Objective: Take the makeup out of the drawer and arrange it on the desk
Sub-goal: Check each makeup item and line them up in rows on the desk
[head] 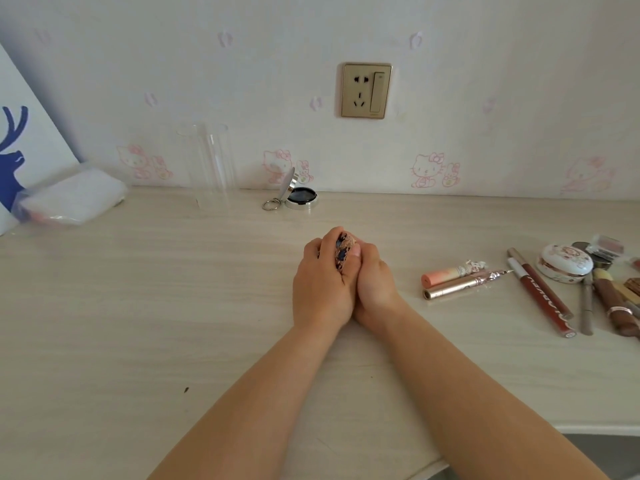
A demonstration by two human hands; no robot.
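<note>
Makeup piece (pixel 343 250), small, round, blue and tan pattern: held over the middle of the worktop (pixel 138 306), squeezed between both hands. Left hand (pixel 322 282) curled over its top, right hand (pixel 375 284) wrapped round its side, so most of it hidden. Drawer not in view.

Could slip and roll away if let go too soon, being round. Could roll into the open mirror compact (pixel 300 195) or tip the clear tall cup (pixel 207 168) behind. More makeup (pixel 540 289) bunched near the right edge; could get knocked off by an elbow. Best set down slow and flat.
</note>
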